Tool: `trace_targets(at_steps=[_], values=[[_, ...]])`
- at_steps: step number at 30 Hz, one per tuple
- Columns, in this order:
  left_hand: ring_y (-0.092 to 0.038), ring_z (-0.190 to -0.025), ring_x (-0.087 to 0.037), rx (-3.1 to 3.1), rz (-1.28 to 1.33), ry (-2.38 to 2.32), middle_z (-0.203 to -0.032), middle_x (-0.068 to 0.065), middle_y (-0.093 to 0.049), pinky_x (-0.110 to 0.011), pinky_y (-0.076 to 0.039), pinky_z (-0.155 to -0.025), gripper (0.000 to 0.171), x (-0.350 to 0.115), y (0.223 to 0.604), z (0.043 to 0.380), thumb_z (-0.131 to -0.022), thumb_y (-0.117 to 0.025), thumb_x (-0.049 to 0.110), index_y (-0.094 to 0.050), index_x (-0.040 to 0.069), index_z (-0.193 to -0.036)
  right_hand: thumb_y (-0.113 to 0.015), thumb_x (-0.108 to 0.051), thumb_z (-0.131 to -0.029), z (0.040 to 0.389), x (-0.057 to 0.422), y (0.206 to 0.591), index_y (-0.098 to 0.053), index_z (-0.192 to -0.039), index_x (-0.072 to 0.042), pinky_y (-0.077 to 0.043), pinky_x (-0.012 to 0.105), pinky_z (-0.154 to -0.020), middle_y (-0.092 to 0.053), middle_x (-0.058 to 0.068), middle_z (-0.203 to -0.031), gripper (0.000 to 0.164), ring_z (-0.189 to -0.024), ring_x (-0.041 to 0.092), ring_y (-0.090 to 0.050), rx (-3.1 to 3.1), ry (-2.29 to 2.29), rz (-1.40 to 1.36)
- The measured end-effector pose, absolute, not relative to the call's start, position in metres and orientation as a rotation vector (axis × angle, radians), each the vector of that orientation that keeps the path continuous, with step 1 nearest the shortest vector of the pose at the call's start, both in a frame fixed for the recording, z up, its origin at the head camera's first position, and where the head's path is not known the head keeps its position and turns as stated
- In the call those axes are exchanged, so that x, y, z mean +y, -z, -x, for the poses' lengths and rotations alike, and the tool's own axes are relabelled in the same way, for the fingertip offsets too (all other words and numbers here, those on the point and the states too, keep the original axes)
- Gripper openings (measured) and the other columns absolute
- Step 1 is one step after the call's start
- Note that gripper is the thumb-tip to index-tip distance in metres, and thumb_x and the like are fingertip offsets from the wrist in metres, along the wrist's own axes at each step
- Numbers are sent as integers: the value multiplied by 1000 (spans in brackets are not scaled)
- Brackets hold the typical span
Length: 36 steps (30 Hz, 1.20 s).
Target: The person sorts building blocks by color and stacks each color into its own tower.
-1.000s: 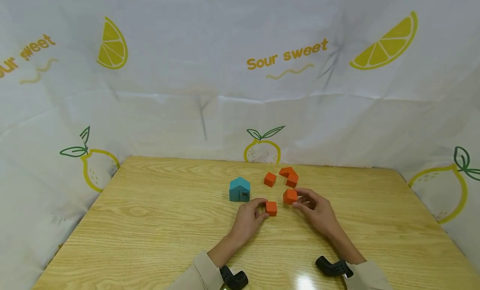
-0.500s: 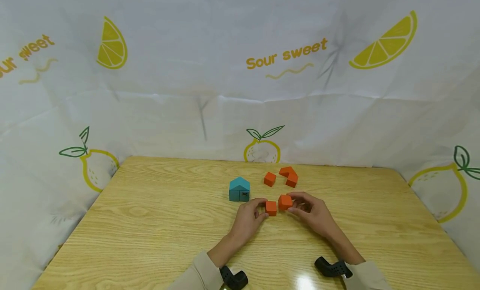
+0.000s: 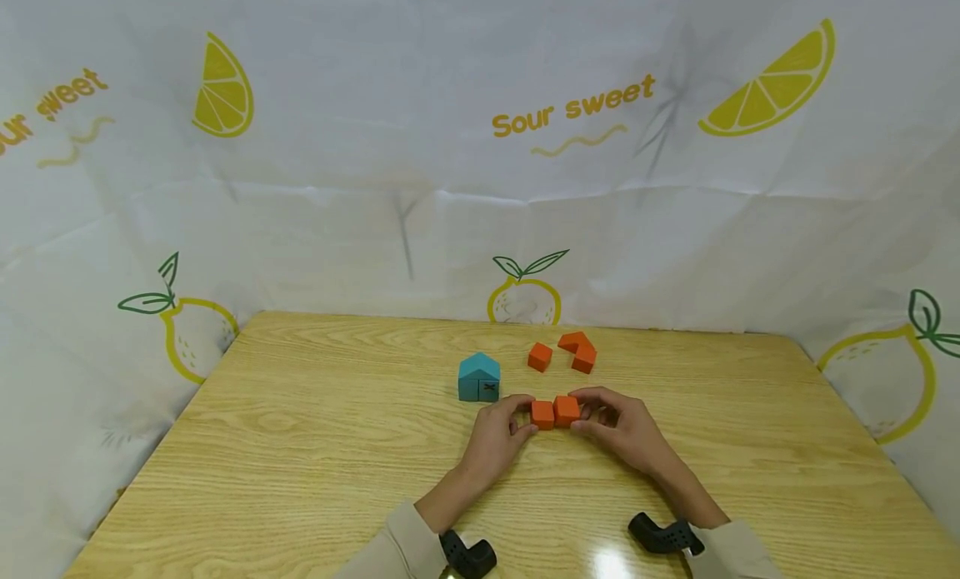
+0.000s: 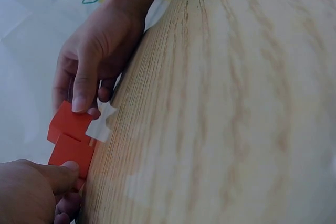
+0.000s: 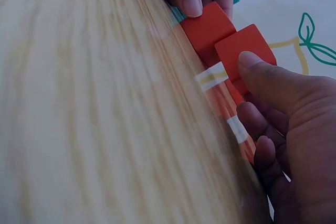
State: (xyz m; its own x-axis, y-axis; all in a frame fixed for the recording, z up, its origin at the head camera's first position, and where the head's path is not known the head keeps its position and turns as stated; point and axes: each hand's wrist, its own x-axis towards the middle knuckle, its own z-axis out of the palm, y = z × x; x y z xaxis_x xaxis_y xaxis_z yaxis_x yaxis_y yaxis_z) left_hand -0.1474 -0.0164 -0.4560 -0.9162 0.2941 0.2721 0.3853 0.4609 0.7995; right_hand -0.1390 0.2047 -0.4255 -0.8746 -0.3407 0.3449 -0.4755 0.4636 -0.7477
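Note:
My left hand (image 3: 495,441) pinches an orange cube block (image 3: 542,416) between thumb and fingers on the table. With thumb and fingertips, my right hand (image 3: 624,429) holds a second orange cube block (image 3: 567,411) just right of the first. The two cubes are side by side, the right one a little offset and apparently slightly higher. In the right wrist view, the right thumb presses the near face of its cube (image 5: 244,53). From the left wrist, the left thumb lies on its own cube (image 4: 72,150).
Left of the cubes stands a small teal block house (image 3: 478,379) with a pitched roof and a dark mark. Behind lie a loose orange cube (image 3: 540,356), an orange triangular block (image 3: 576,341) and another orange block (image 3: 584,360). A printed cloth hangs behind the wooden table (image 3: 315,446).
My right hand has carried its orange cube leftward and toward me, up to the left hand's cube. The left hand and its cube have stayed in place.

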Motion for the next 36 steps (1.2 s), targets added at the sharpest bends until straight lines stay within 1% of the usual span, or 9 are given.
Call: trace_targets(at_steps=[9,15,19,21,26,29,36], values=[[-39,-53,-3,-2606,608,1450,-62,7,-45,-19,-35,-49,38,-16,455,147,-84,-74,9,-64,3,-121,-75,-2,-81,137,202,423,-66,-113,-1,-46,27,-56,-64,9,-85,34,-63,16,-55,-2592,-1365,-696],[-39,-53,-3,-2614,601,1452,-66,7,-46,-19,-35,-50,39,-17,455,147,-84,-73,9,-63,3,-122,-75,-2,-81,141,203,429,-66,-114,0,-46,26,-55,-64,6,-83,34,-61,14,-54,-2606,-1330,-697],[-39,-53,-3,-2607,606,1459,-67,7,-47,-19,-35,-49,39,-17,455,147,-84,-73,8,-63,3,-121,-76,-6,-81,149,209,446,-66,-115,-4,-45,25,-54,-63,1,-84,35,-61,11,-53,-2606,-1311,-690],[-39,-53,-3,-2604,608,1457,-66,7,-46,-19,-35,-49,39,-17,455,147,-84,-73,8,-64,3,-121,-77,-10,-82,153,213,454,-67,-115,-8,-44,25,-54,-63,-2,-84,35,-62,10,-52,-2615,-1302,-679],[-39,-53,-3,-2606,610,1445,-64,7,-46,-19,-35,-49,39,-16,454,147,-84,-73,8,-64,3,-121,-76,-19,-83,156,217,460,-68,-114,-15,-44,24,-54,-62,-7,-84,33,-62,8,-52,-2628,-1304,-675],[-39,-52,-3,-2610,609,1445,-64,7,-46,-19,-35,-49,39,-16,454,148,-84,-73,8,-64,3,-122,-76,-20,-83,156,217,460,-67,-115,-16,-44,25,-54,-62,-7,-84,33,-62,9,-52,-2627,-1310,-685],[-40,-52,-3,-2602,614,1457,-64,7,-47,-20,-35,-48,39,-16,455,147,-84,-73,8,-64,2,-121,-76,-17,-83,155,216,460,-66,-116,-14,-45,25,-55,-61,-5,-84,34,-62,8,-52,-2623,-1308,-716]])
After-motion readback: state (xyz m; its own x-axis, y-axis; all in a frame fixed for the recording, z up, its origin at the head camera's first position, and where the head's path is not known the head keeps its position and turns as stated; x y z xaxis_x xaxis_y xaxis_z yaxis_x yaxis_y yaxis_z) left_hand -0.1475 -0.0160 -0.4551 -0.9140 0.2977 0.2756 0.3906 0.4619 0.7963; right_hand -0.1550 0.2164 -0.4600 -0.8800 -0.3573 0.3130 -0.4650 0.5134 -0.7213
